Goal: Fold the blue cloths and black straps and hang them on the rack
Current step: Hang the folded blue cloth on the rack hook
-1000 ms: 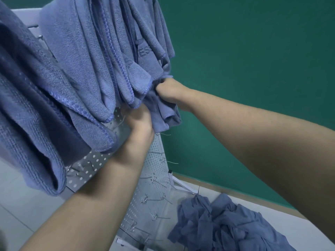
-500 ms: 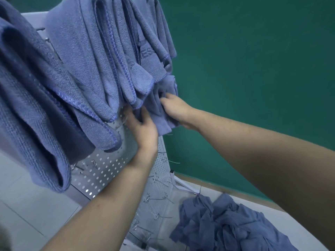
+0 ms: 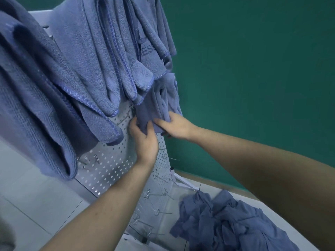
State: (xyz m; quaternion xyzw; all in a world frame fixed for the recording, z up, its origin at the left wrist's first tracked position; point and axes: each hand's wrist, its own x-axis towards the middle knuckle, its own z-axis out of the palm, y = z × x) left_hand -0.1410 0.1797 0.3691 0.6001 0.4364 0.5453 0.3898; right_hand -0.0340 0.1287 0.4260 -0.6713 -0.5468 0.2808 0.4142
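**Both hands on the small blue cloth at the rack**

I look down and forward, and I see two bare arms reach up to the rack. It is a white board full of little round holes, with thin metal hooks sticking out lower down, near 6 o'clock.

The left hand holds the bottom of a small blue cloth near the middle of my view. Its thumb and fingers are curled around the cloth's lower edge and pinch it. The right hand comes in from 3 o'clock. Its fingers lie on the front of the same cloth and bend over it, with the thumb under the lower edge, so it grips the cloth too. The two hands are just beside each other and almost touch.

This cloth hangs down against the rack, right under a row of bigger blue towels. Those towels hang folded at 12 o'clock and 10 o'clock and cover most of the top of the board. I cannot see what the small cloth hangs from, as the towels hide it.

At 5 o'clock, a messy pile of blue cloths lies on a white table. Behind it all is a green wall.
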